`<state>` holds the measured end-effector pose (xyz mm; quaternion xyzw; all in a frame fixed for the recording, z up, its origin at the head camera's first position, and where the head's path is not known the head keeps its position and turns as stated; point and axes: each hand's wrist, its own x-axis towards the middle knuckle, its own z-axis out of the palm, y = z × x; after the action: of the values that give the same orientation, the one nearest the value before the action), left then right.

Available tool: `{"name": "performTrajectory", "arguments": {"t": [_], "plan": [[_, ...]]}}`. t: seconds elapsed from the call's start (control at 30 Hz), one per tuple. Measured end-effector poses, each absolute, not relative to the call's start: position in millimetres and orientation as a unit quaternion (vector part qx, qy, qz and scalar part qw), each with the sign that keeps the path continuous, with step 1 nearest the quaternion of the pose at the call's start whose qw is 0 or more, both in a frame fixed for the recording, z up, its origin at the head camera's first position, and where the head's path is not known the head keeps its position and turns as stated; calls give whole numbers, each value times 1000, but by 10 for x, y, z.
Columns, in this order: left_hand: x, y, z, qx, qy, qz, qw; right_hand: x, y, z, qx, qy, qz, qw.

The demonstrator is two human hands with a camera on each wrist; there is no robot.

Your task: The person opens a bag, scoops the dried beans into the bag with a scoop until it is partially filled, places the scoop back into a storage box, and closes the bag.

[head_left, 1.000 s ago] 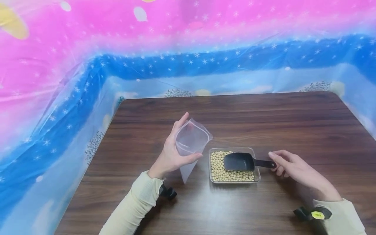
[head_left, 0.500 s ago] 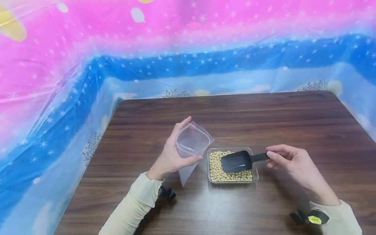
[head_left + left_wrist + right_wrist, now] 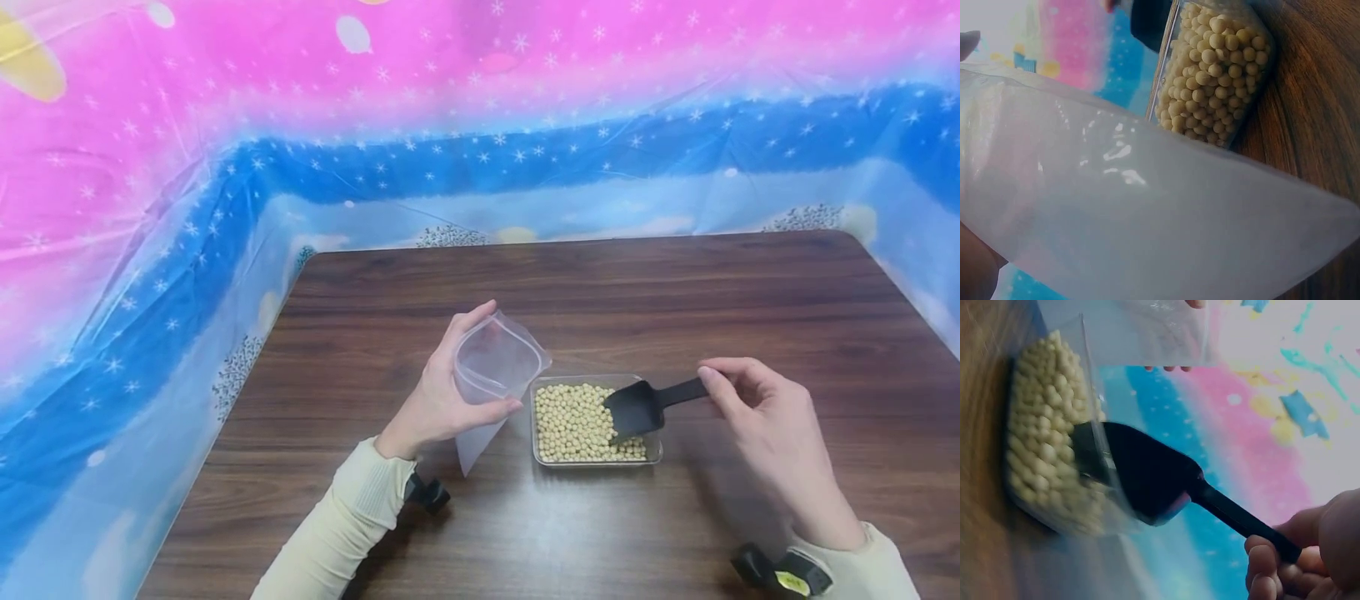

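Scoop point(image 3: 636, 410) is pinched by its handle in the right hand point(image 3: 780, 442), its long axis slanted down leftward to the beans point(image 3: 573, 425) in the container point(image 3: 600, 465) on the surface point(image 3: 480, 550). Left of these, the open-mouthed bag point(image 3: 498, 358) is held by the left hand point(image 3: 438, 396).

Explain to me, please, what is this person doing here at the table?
A person is working at a wooden table with both hands. The left hand holds up a clear plastic bag, its mouth open. The right hand grips a black scoop by the handle, with the blade tilted down into pale, round beans in a clear container. No beans can be seen in the bag at this moment.
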<state>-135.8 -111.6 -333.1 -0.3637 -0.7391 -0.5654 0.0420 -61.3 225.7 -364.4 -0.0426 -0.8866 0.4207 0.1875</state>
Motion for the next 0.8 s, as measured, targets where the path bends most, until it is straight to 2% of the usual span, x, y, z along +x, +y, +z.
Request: {"name": "performTrajectory", "arguments": {"t": [0.17, 0.33, 0.6, 0.8], "plan": [[-1344, -1115, -3330, -357, -741, -568, 35, -742, 2299, -3852, -40, -865, 492, 88], [-1333, -1105, -3324, -352, -740, -573, 30, -832, 2365, -3967, -30, -837, 546, 27], [-1334, -1072, -3329, -360, -737, -571, 30, -861, 2473, -4010, -46, -761, 647, -17], [-1329, -1063, -3322, -351, -739, -575, 16, -842, 2563, -3946, -28, -626, 779, -15]]}}
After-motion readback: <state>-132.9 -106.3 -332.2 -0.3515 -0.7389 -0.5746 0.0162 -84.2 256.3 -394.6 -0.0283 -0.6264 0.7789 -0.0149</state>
